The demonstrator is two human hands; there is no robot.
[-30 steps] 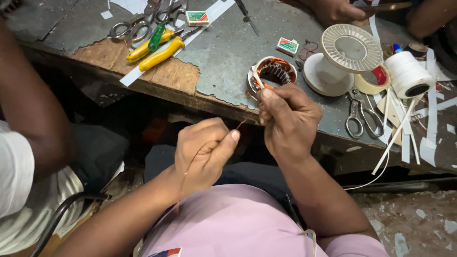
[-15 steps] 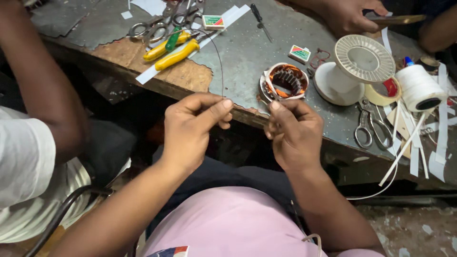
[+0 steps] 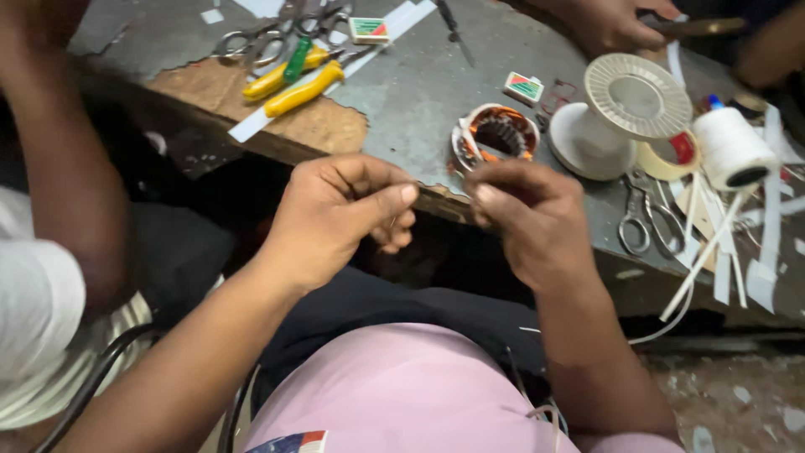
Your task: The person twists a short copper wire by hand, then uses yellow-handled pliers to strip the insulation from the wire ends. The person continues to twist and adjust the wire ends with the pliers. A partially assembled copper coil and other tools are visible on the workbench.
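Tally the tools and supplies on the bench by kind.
Scissors: 2
Yellow-handled pliers: 1
Small boxes: 2
Wound motor stator: 1
Empty white spool: 1
Tape roll: 1
White thread cone: 1
Total: 9

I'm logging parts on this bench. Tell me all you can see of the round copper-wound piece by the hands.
The stator is a ring with copper-coloured windings around a dark toothed core, and pale strips tucked at its left side. It lies flat on the grey table, near the edge, just beyond the right hand. No hand visibly touches it.
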